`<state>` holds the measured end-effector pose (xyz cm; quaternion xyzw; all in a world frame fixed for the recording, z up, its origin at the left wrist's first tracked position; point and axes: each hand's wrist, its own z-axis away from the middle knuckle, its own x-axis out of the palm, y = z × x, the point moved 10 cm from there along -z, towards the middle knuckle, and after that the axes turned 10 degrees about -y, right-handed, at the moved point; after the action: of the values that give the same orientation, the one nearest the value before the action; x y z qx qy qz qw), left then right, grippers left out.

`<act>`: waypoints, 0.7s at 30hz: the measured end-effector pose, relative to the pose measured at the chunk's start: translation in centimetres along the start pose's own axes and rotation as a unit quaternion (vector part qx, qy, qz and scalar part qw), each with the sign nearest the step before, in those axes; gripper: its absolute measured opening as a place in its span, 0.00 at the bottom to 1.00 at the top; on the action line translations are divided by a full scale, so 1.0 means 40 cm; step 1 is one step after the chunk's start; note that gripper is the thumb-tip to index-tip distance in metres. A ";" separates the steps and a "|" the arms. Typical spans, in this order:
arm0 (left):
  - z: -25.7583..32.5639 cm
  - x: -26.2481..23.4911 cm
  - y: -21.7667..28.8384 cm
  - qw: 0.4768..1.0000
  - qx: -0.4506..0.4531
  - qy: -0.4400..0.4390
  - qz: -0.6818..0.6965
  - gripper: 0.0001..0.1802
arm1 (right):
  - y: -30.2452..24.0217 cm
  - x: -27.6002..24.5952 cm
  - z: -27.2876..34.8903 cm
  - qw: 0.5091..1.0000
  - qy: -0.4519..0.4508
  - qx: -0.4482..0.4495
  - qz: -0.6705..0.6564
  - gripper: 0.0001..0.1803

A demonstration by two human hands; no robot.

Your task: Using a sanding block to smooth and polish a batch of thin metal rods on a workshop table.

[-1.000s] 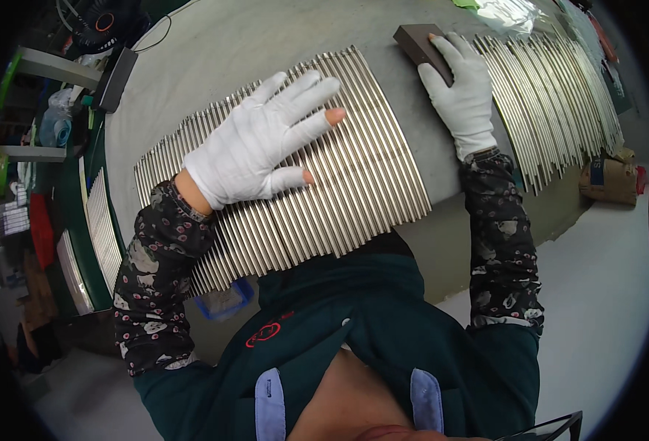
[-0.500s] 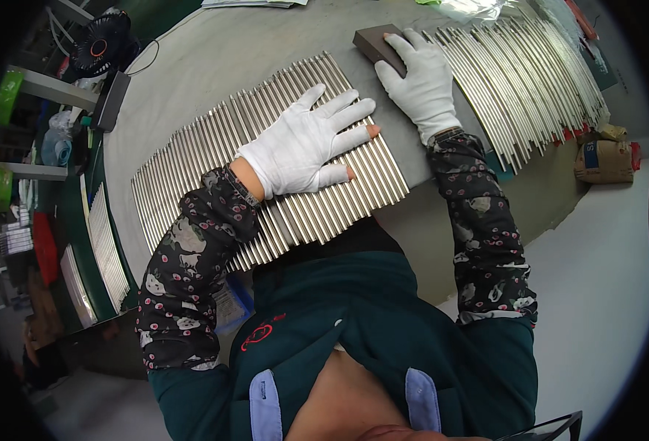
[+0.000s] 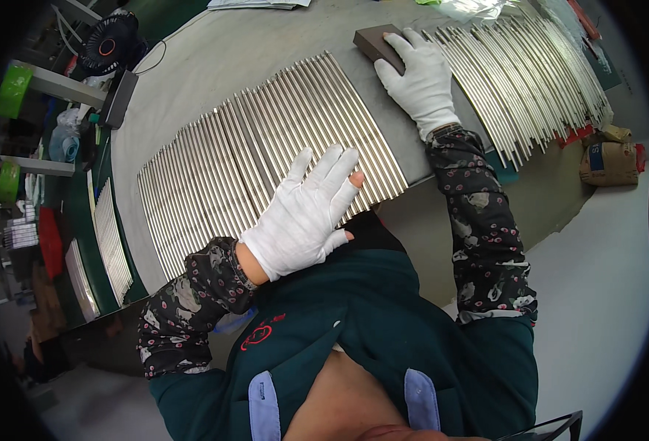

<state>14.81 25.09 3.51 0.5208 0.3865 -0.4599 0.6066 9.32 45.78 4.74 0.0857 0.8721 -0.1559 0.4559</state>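
My left hand (image 3: 302, 213), in a white glove with some bare fingertips, lies palm down with stretched fingers. It covers the near ends of a row of shiny metal rods (image 3: 214, 162) laid side by side on the grey table. Nothing shows in its grasp; its palm is hidden. My right hand (image 3: 420, 84), gloved the same way, grips the right end of a dark brown rectangular block (image 3: 374, 42). Its thumb is at the near side and its fingers reach over the top. A narrow gap between rods shows left of the row's middle.
A second spread of metal rods (image 3: 523, 81) lies to the right, its near ends uneven. At the far left are a black fan (image 3: 109, 45) and more rods (image 3: 109, 239) on a green surface. A brown paper bag (image 3: 610, 162) stands beyond the table's right edge.
My left hand has slid toward me, from the middle of the rod row to its near ends, and its fingers are closer together. My right hand and the block have stayed put.
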 end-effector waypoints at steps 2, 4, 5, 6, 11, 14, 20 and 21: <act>-0.004 -0.003 0.005 1.000 0.001 0.006 0.002 0.51 | 0.001 0.001 0.000 1.000 -0.003 0.002 0.000 0.26; -0.006 -0.004 0.006 1.000 0.000 0.012 0.005 0.50 | 0.001 0.002 -0.001 1.000 -0.007 0.004 0.000 0.26; -0.007 -0.004 0.006 1.000 0.003 0.014 0.000 0.50 | 0.003 0.001 0.000 1.000 -0.006 0.006 0.000 0.26; -0.007 -0.004 0.008 1.000 0.006 0.017 -0.004 0.50 | 0.004 0.001 0.001 1.000 -0.005 0.008 0.001 0.26; -0.012 -0.014 0.012 1.000 -0.007 0.024 -0.011 0.49 | 0.009 0.004 0.001 1.000 -0.010 0.013 -0.001 0.26; -0.033 -0.013 0.014 0.999 -0.024 0.044 -0.009 0.48 | 0.008 0.005 0.000 1.000 -0.010 0.011 -0.002 0.26; -0.071 -0.017 0.015 0.998 -0.040 0.043 -0.024 0.44 | 0.003 0.004 0.001 1.000 -0.012 0.015 -0.004 0.26; -0.072 -0.019 0.016 0.998 -0.036 0.048 -0.019 0.43 | 0.004 0.004 0.001 1.000 -0.013 0.015 -0.005 0.26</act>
<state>15.26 28.07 3.94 0.5130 0.4407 -0.4317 0.5969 9.31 45.89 4.56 0.0866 0.8639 -0.1725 0.4652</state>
